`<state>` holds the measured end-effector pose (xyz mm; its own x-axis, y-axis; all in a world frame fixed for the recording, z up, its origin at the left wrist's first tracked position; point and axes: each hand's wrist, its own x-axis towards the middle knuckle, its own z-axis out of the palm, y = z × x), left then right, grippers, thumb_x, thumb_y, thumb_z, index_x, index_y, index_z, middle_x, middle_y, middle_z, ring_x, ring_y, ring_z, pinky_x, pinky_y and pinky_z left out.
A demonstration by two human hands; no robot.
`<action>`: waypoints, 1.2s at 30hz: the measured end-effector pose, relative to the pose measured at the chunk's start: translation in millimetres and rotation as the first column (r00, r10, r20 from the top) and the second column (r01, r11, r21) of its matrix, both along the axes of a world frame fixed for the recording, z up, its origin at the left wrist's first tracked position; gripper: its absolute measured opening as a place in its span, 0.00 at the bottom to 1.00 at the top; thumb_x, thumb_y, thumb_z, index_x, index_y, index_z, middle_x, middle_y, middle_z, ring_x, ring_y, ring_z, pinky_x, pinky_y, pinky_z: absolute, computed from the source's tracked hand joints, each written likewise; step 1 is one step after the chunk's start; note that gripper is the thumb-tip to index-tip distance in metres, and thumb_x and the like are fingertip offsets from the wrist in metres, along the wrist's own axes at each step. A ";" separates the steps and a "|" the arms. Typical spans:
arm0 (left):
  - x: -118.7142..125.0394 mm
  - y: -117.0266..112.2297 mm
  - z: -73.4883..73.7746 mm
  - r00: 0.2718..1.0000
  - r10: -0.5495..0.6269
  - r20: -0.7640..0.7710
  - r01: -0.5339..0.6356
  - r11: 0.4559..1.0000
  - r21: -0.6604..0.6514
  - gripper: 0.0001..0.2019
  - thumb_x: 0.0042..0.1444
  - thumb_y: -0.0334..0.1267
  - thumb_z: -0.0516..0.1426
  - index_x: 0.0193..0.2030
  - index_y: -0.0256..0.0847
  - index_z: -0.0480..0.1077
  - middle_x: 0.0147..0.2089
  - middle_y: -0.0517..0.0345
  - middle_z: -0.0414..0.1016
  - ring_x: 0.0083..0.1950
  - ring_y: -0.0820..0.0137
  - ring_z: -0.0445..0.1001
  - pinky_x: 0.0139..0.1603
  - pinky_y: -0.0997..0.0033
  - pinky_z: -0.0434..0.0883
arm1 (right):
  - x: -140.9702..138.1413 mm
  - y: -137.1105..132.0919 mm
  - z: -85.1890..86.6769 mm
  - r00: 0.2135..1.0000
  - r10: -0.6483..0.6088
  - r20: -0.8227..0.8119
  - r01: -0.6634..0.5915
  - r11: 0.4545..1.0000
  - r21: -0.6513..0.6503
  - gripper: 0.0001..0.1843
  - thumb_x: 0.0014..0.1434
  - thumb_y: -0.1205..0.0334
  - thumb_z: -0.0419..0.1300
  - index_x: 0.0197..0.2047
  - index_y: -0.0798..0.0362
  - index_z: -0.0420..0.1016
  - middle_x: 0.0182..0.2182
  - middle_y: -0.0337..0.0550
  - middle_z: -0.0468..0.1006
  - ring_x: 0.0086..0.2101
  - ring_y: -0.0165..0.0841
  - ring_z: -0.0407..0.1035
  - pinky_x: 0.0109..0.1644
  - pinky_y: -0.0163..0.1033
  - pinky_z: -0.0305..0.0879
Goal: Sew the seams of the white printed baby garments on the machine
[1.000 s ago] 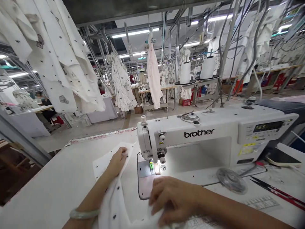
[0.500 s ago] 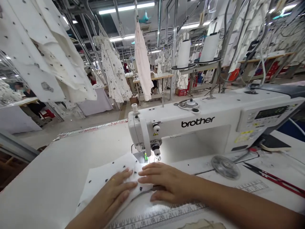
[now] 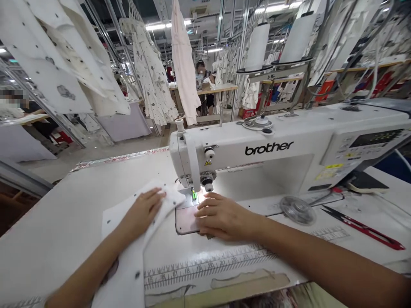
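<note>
My left hand is on a piece of white dotted fabric, its fingers closed together over the cloth left of the needle area. The fabric trails toward the table's front edge, partly beneath my forearm. My right hand holds nothing I can see; its slightly bent fingers rest at the right side of the metal needle plate. Just beyond those fingertips is the lit presser foot, with a green part, under the head of the white brother sewing machine. No fabric lies over the front of the plate.
Red-handled thread snips and a clear round dish lie to the right. A printed ruler runs along the table front. Thread cones stand behind the machine. Hanging garments and people at other tables are farther back.
The fabric has moved left, away from the presser foot, with my left hand, uncovering the needle plate. My right hand stays near the needle. The view has tilted slightly downward.
</note>
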<state>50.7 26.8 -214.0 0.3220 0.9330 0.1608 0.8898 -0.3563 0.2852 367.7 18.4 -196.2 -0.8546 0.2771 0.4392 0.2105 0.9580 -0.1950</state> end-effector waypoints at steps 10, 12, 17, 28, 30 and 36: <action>-130.4 60.9 6.9 0.793 0.606 -0.063 -0.603 0.795 0.062 0.17 0.64 0.43 0.57 0.57 0.38 0.68 0.59 0.48 0.69 0.57 0.60 0.71 0.56 0.49 0.70 | 1.6 -0.8 1.7 0.955 -0.006 -0.297 -0.046 0.985 -0.167 0.14 0.66 0.61 0.59 0.52 0.55 0.75 0.46 0.49 0.81 0.48 0.37 0.71 0.56 0.49 0.64; -149.0 47.6 11.2 0.719 0.689 -0.095 -0.686 0.725 0.063 0.18 0.64 0.43 0.57 0.57 0.38 0.67 0.59 0.48 0.69 0.56 0.60 0.72 0.55 0.50 0.71 | -1.5 -6.2 5.0 0.940 0.059 -0.336 -0.139 0.965 -0.222 0.15 0.65 0.61 0.60 0.54 0.55 0.74 0.46 0.50 0.80 0.48 0.37 0.71 0.56 0.49 0.64; -171.1 10.9 20.6 0.599 0.786 -0.154 -0.787 0.613 0.068 0.19 0.64 0.44 0.57 0.59 0.39 0.66 0.59 0.48 0.68 0.55 0.59 0.72 0.54 0.50 0.72 | -10.2 -20.4 15.9 0.932 0.210 -0.296 -0.286 0.927 -0.242 0.16 0.65 0.60 0.59 0.55 0.56 0.74 0.48 0.53 0.79 0.50 0.38 0.69 0.57 0.50 0.63; -167.3 0.4 22.4 0.538 0.824 -0.177 -0.828 0.557 0.073 0.20 0.64 0.43 0.57 0.60 0.39 0.65 0.61 0.48 0.67 0.58 0.58 0.70 0.56 0.48 0.70 | -88.1 -94.6 24.8 0.894 0.448 -0.004 -0.435 0.867 -0.244 0.29 0.67 0.58 0.55 0.68 0.56 0.58 0.63 0.45 0.65 0.52 0.35 0.68 0.59 0.37 0.61; -168.1 0.7 20.7 0.520 0.834 -0.183 -0.841 0.538 0.058 0.21 0.64 0.44 0.57 0.60 0.40 0.65 0.62 0.47 0.66 0.58 0.57 0.70 0.57 0.47 0.69 | -107.1 -90.4 17.3 0.857 0.506 0.095 -0.489 0.858 -0.157 0.23 0.67 0.55 0.55 0.62 0.53 0.67 0.60 0.42 0.70 0.50 0.35 0.69 0.55 0.37 0.62; -166.0 -33.4 25.0 0.544 0.803 -0.241 -0.826 0.563 0.013 0.21 0.65 0.47 0.54 0.61 0.39 0.64 0.62 0.45 0.66 0.59 0.55 0.69 0.57 0.45 0.68 | -132.5 -25.5 36.9 0.906 -0.001 0.423 -0.040 0.995 0.087 0.04 0.61 0.68 0.61 0.38 0.52 0.78 0.44 0.44 0.80 0.50 0.40 0.68 0.62 0.52 0.56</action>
